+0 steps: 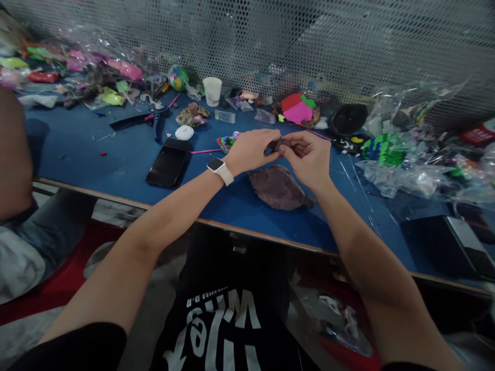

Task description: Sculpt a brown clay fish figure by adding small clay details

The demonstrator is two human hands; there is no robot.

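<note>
Over the blue table, my left hand [255, 148] and my right hand [309, 155] meet at the fingertips. Between them they pinch a small dark brown lump [283, 145], partly covered by the fingers. Just below them on the table lies a flat, brownish-purple oval piece [277, 187] with a small knob at its right end. Beside my left hand is a small multicoloured piece [227, 143] on a pink stick. A white watch is on my left wrist.
A black phone [168, 163], a white oval case [184, 133] and a paper cup [212, 91] stand to the left. Colourful clay and plastic bags line the perforated metal screen [263, 41]. A dark box [441, 245] is at the right. Another person's arm [14, 154] shows at far left.
</note>
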